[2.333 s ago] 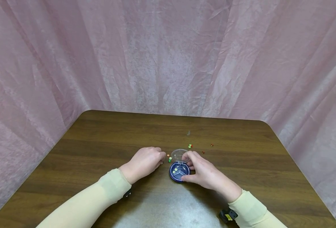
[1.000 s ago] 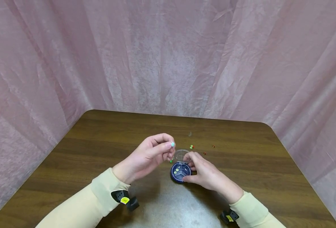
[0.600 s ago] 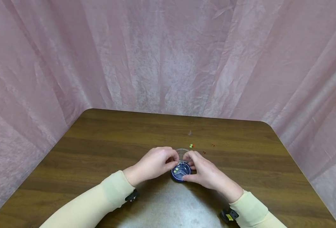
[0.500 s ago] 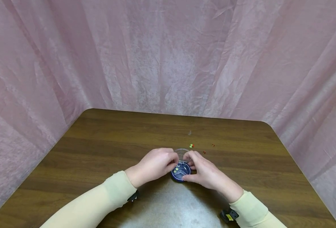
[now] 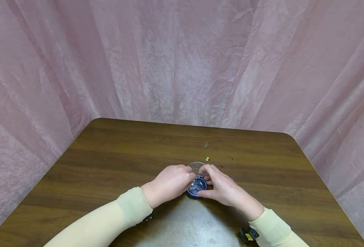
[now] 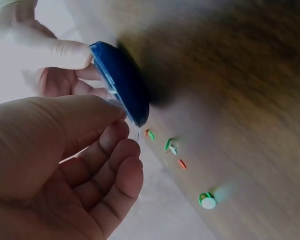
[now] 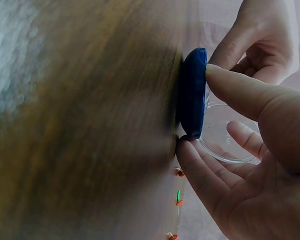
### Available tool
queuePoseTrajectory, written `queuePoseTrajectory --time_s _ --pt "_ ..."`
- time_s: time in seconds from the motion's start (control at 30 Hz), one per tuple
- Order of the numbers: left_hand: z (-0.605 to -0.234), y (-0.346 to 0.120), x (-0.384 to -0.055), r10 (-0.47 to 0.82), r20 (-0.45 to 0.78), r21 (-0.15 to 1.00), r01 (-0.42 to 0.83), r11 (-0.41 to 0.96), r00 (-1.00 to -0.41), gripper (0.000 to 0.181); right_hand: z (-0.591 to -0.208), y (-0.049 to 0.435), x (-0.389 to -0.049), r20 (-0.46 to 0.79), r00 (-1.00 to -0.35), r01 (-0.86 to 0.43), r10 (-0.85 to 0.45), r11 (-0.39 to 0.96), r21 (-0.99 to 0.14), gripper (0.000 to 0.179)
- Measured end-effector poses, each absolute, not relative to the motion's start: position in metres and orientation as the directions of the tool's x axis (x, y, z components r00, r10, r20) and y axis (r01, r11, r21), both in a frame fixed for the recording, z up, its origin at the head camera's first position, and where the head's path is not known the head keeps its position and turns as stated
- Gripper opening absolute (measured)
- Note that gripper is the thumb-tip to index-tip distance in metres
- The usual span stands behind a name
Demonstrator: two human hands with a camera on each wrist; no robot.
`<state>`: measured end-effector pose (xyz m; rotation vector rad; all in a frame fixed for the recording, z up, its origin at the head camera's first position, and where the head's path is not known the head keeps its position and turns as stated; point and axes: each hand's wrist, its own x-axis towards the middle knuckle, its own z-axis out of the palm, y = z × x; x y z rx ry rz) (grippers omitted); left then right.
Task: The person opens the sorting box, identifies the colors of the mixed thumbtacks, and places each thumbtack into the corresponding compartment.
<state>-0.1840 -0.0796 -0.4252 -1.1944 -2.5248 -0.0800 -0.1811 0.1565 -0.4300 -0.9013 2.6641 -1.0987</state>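
Currently right hand [image 5: 221,185] gripping blue case [image 7: 193,95] from right; left hand [image 5: 171,183] hovering over left side, cannot tell if pinching anything.

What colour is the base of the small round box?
The base is dark blue; it shows best in the right wrist view.

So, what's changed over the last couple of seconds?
The left hand picked up a small pale piece, then moved right, to the left side of the blue case; whether it still holds the piece is hidden. The right hand still grips the case, and the clear lid stays open.
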Motion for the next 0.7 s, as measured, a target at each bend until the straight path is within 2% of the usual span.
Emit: queuePoseTrajectory --time_s 0.17,0.4,0.7 --pt "-0.419 -0.096 -0.191 0.700 0.363 -0.007 0.749 0.662 -0.615 0.014 -0.431 0.156 -0.182 0.116 -0.815 -0.487 -0.568 0.563 -0.668 0.056" --pt "-0.419 -0.137 -0.206 0.594 0.374 0.042 0.653 0.757 -0.713 0.016 -0.432 0.154 -0.181 0.113 -0.814 -0.488 -0.570 0.564 -0.666 0.057" --pt "-0.430 -0.145 -0.215 0.597 0.319 0.051 0.642 0.765 -0.736 0.015 -0.431 0.155 -0.181 0.110 -0.821 -0.484 -0.560 0.581 -0.655 0.057"
